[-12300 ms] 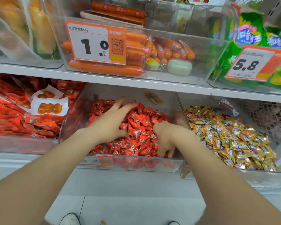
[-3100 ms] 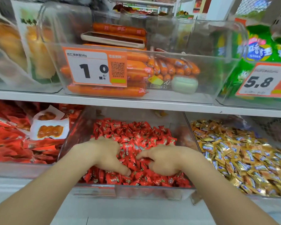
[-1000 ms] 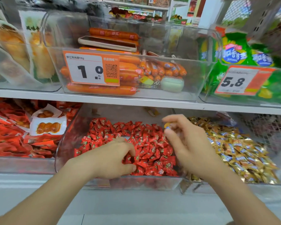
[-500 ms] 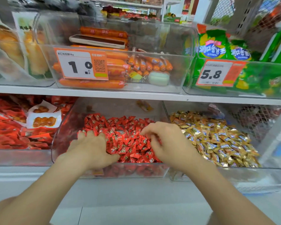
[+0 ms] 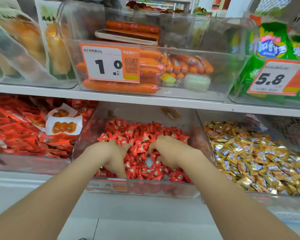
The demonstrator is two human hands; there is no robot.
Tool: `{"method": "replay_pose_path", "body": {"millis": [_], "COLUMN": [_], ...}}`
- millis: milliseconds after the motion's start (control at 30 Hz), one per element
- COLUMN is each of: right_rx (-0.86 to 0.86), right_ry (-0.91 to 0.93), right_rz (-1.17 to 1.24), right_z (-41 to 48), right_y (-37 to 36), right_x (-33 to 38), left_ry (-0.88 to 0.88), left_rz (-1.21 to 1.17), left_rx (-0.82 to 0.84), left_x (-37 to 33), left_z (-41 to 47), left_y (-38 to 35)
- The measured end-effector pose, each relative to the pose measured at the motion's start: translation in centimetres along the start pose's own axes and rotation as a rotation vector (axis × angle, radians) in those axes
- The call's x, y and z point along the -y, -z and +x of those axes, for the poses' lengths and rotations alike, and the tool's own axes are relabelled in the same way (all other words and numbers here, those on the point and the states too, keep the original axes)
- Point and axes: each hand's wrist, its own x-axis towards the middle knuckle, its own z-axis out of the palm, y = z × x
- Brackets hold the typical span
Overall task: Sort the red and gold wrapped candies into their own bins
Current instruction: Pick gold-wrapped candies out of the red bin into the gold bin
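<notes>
A clear bin [image 5: 145, 188] in the middle of the lower shelf holds a heap of red wrapped candies [image 5: 139, 131]. Right of it, a second clear bin [image 5: 277, 202] is full of gold wrapped candies [image 5: 249, 153]. Both my hands are inside the red bin. My left hand [image 5: 109, 153] lies on the pile with its fingertips buried among the candies. My right hand [image 5: 170, 151] is beside it, fingers bent down into the pile. A small bare patch of the bin floor shows between the two hands. Whether either hand holds a candy is hidden.
A white shelf board [image 5: 145, 99] runs just above the bins. On it stand a clear bin of orange sausages [image 5: 180, 66] with a 1.0 price tag [image 5: 109, 63] and green bags behind a 5.8 tag [image 5: 274, 78]. Red snack packets [image 5: 16, 129] fill the bin at left.
One second ago my right hand was raised, pinching a small gold piece near the gold bin. It has since come back down into the red candies, and both hands have dug into the pile.
</notes>
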Motion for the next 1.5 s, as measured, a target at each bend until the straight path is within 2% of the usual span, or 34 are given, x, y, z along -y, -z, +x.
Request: {"method": "replay_pose_path", "body": {"millis": [133, 233, 300, 367, 400, 500, 567, 633, 767, 800, 867, 933, 1000, 1100, 1233, 1333, 1500], "right_rx": [-0.14, -0.2, -0.269, -0.217, -0.112, 0.23, 0.283, 0.213, -0.23, -0.312, -0.371, -0.31, -0.189, -0.057, 0.061, 0.09, 0.092], "right_ry": [-0.098, -0.175, -0.136, -0.017, 0.034, 0.064, 0.035, -0.032, -0.027, 0.001, 0.063, 0.134, 0.146, -0.046, -0.255, -0.234, -0.198], "right_rz": [-0.111, -0.07, -0.025, 0.039, 0.089, 0.088, 0.074, 0.084, -0.109, -0.074, 0.142, 0.294, 0.203, -0.066, -0.205, -0.153, -0.006], "right_z": [-1.2, -1.8, -1.7, -1.1, -0.6, 0.6, 0.6, 0.0, 0.2, 0.9, 2.8, 4.5, 5.7, 6.1, 5.6, 5.4, 3.7], "right_y": [1.3, 2.5, 2.6, 2.1, 1.6, 0.5, 0.9, 1.6, 1.8, 1.6, 1.1, 0.1, -0.6, 0.1, 1.8, 2.2, 2.6], "right_x": [-0.3, -0.1, 0.2, 0.8, 1.1, 0.9, 0.7, 1.1, 2.6, 3.0, 3.7, 4.4, 4.8, 4.6, 4.3, 3.5, 2.1], "left_ry": [-0.198, -0.403, -0.509, -0.562, -0.568, -0.529, -0.473, -0.413, -0.235, -0.18, -0.109, -0.077, -0.057, -0.051, -0.071, -0.094, -0.077], "left_rz": [0.01, -0.041, -0.103, -0.194, -0.231, -0.232, -0.212, -0.238, -0.273, -0.268, -0.277, -0.285, -0.284, -0.253, -0.218, -0.186, -0.128], "left_rx": [-0.085, -0.134, -0.128, -0.117, -0.121, -0.152, -0.182, -0.207, -0.26, -0.3, -0.375, -0.426, -0.488, -0.533, -0.548, -0.598, -0.55], "left_x": [-1.1, -2.1, -1.7, -0.4, 0.4, 2.7, 3.7, 3.8, 3.4, 3.3, 3.2, 3.0, 3.0, 3.1, 2.6, 2.2, 1.7], "left_z": [0.9, 1.1, 1.0, 0.6, 0.4, 0.3, -0.2, -1.2, -0.6, 0.1, 1.7, 2.9, 3.9, 5.5, 6.4, 6.9, 7.5], "left_y": [-0.5, -1.1, -0.9, -0.5, -0.4, -1.3, -1.8, -1.8, -1.5, -1.6, -1.6, -1.5, -1.4, -1.3, -0.9, -0.6, -0.3]}}
